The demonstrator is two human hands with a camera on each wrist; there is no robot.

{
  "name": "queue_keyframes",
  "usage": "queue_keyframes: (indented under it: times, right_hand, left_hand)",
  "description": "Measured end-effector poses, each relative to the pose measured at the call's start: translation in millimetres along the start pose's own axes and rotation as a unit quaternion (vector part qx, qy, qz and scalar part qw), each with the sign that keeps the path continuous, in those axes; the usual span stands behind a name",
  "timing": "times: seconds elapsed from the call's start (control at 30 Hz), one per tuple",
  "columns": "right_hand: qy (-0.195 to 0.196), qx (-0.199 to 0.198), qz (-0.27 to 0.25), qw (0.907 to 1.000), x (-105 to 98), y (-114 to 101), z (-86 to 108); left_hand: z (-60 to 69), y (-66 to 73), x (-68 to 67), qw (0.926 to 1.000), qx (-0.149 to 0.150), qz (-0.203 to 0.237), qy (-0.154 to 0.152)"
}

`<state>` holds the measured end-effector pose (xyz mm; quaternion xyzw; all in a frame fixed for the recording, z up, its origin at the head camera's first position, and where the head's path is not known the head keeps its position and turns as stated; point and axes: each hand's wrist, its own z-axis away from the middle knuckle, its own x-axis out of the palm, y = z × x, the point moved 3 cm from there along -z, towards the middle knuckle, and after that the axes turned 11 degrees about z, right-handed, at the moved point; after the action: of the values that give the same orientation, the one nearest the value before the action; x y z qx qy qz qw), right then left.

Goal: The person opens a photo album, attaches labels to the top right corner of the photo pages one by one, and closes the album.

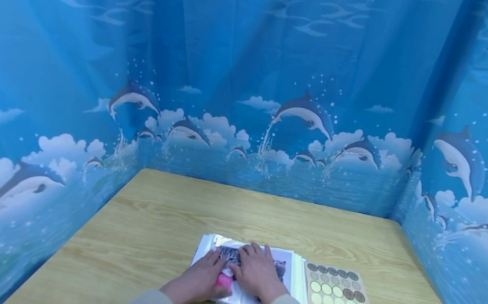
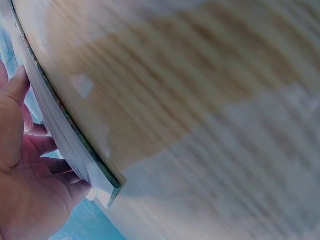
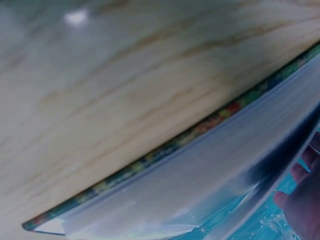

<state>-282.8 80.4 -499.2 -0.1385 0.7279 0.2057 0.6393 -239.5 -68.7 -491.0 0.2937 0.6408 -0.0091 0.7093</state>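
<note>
An open photo album point(image 1: 296, 284) with glossy clear sleeves lies on the table, its thick pages spread. My left hand point(image 1: 202, 277) rests on its left page, beside a bright pink patch point(image 1: 224, 281) whose nature I cannot tell. My right hand point(image 1: 258, 273) lies across the middle and right page, fingers stretched forward over the sleeve. Pictures of a grey cat point(image 1: 280, 268) and a dark striped animal point(image 1: 230, 255) show around the fingers. The left wrist view shows the left fingers point(image 2: 47, 145) along the page surface; the right wrist view shows the album's colourful cover edge point(image 3: 215, 122).
Right of the album lies a sheet of round stickers point(image 1: 337, 288), with brown, beige and pale yellow circles in rows. The wood-grain table point(image 1: 156, 212) is surrounded by blue curtains point(image 1: 248, 67) printed with dolphins.
</note>
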Motion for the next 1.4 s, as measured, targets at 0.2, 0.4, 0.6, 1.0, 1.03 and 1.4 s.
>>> queue_keyframes:
  times: [0.2,0.4,0.6,1.0,1.03,1.4]
  right_hand:
    - [-0.002,0.004,0.002,1.0000,1.0,0.7,-1.6]
    - [-0.001,0.001,0.009,1.0000,0.8,-0.1,-1.7]
    - [0.000,0.001,0.010,1.0000,3.7,-0.4,-2.8]
    - [0.015,-0.006,0.006,0.9999,7.8,-0.8,0.2]
    - [0.018,-0.007,0.005,0.9998,7.3,-0.9,0.7]
    - [0.016,-0.003,0.008,0.9998,0.0,2.8,2.5]
  left_hand:
    - [-0.5,-0.4,0.6,1.0000,0.006,-0.002,0.001]
    - [-0.8,1.0,-0.8,1.0000,0.005,0.000,-0.003]
    - [-0.9,1.9,0.3,0.9999,-0.008,-0.003,-0.011]
    - [-1.9,-0.5,3.3,1.0000,-0.004,-0.007,-0.003]
    - [-1.9,-0.9,3.6,1.0000,-0.003,-0.008,-0.003]
    - [-2.7,-4.1,5.4,0.9999,-0.012,0.004,0.000]
